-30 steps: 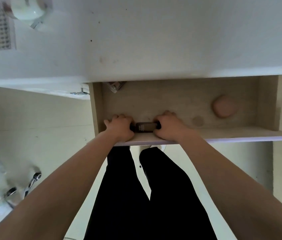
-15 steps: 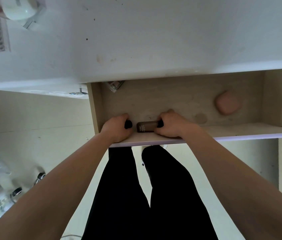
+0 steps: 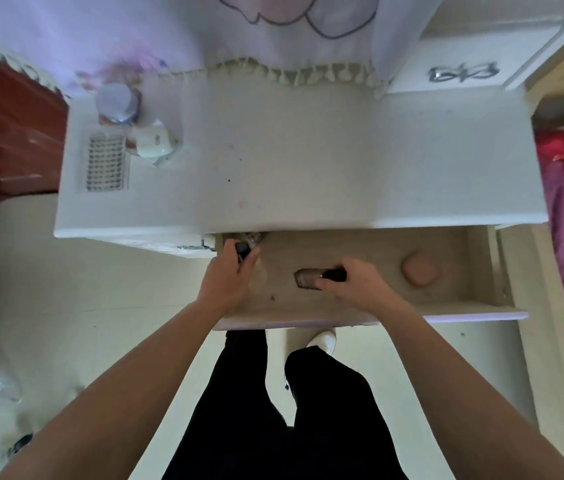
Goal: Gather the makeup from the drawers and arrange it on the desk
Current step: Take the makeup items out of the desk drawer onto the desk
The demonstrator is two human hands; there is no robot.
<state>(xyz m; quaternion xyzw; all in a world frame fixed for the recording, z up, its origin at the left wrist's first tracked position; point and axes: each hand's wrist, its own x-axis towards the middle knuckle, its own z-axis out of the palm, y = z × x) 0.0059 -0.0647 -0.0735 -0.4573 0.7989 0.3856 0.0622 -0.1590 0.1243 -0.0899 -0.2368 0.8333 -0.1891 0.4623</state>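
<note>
The brown bottle is lying on its side in the open drawer, its long axis running left to right. Its blunt bottom is pointing left and its dark cap end is pointing right. Only that cap end is sitting inside the right hand; the brown body is sticking out to the left of the fingers. The right hand is gripping it narrowly, fingers and thumb curling round the cap.

The left hand is reaching into the drawer's back left corner and is closing tightly on a small dark piece, which is poking out above the knuckles. A pink puff is lying to the right of the bottle, well apart from both hands. The desk is standing just above the drawer.
</note>
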